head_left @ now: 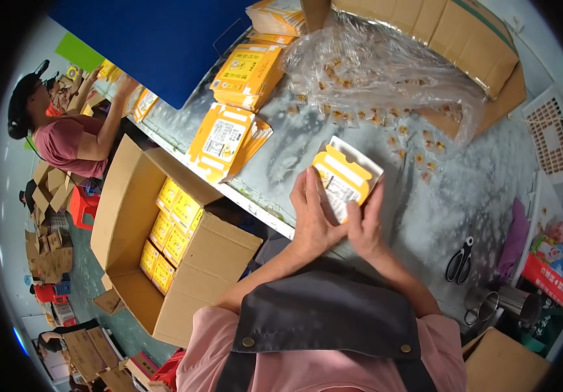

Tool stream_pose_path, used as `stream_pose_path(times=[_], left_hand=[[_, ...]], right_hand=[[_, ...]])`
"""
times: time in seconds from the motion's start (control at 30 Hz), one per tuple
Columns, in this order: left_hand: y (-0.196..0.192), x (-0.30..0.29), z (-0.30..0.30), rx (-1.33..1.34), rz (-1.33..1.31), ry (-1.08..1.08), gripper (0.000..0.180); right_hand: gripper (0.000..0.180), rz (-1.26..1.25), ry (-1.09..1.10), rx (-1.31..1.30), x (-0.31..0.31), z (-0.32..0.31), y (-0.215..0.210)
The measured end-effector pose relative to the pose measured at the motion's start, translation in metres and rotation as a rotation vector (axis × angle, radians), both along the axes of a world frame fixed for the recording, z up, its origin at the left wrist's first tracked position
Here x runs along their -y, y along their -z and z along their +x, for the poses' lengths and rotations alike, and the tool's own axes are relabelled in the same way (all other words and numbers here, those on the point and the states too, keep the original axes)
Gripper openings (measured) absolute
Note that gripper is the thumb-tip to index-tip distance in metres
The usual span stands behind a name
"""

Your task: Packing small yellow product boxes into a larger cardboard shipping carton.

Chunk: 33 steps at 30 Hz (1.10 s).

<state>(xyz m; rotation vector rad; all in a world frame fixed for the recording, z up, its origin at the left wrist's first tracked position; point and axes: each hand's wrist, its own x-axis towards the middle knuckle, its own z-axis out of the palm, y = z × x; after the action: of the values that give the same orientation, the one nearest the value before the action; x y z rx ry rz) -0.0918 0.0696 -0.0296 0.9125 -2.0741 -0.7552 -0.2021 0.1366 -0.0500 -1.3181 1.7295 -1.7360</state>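
Note:
Between my two hands, above the metal-topped table, is a small yellow and white carton (340,186) with its end flaps standing up and its white inside showing. My left hand (311,209) wraps the carton's left side, fingers along its edge. My right hand (366,219) grips the lower right side, with the thumb on the printed face. Beyond the carton lie several small clear sachets (418,147) with orange-brown contents, scattered on the table. More sachets sit under a crumpled clear plastic bag (386,65). Flat yellow cartons (223,140) are stacked to the left.
At my left stands an open cardboard box (183,261) with several yellow cartons inside. Scissors (459,260), metal mugs (482,304) and a purple cloth (511,238) are on the right. A blue board (157,39) rises at the back; another person (72,140) works at far left.

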Motion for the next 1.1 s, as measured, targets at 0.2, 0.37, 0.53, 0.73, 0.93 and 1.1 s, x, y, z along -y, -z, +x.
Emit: stream_pose_path(times=[0.2, 0.37, 0.53, 0.73, 0.93, 1.1], left_hand=[[-0.035, 0.015, 0.017, -0.298, 0.656, 0.253, 0.084], [-0.016, 0.023, 0.013, -0.245, 0.262, 0.202, 0.064], [-0.038, 0.024, 0.019, -0.294, 0.331, 0.161, 0.043], [-0.036, 0.022, 0.032, -0.337, 0.289, 0.019, 0.016], [-0.041, 0.024, 0.043, -0.535, 0.25, -0.139, 0.011], [-0.046, 0.025, 0.086, -0.642, 0.255, -0.25, 0.021]], right_hand=[[0.061, -0.024, -0.082, 0.144, -0.007, -0.02, -0.031], [0.052, -0.036, -0.087, 0.179, 0.002, -0.015, -0.041], [0.031, -0.046, -0.012, 0.154, 0.007, -0.015, -0.037], [0.024, -0.024, 0.071, -0.056, 0.012, -0.005, -0.038], [0.036, -0.046, 0.057, -0.301, 0.026, -0.001, -0.035], [0.043, -0.116, -0.185, -0.23, 0.053, 0.038, -0.048]])
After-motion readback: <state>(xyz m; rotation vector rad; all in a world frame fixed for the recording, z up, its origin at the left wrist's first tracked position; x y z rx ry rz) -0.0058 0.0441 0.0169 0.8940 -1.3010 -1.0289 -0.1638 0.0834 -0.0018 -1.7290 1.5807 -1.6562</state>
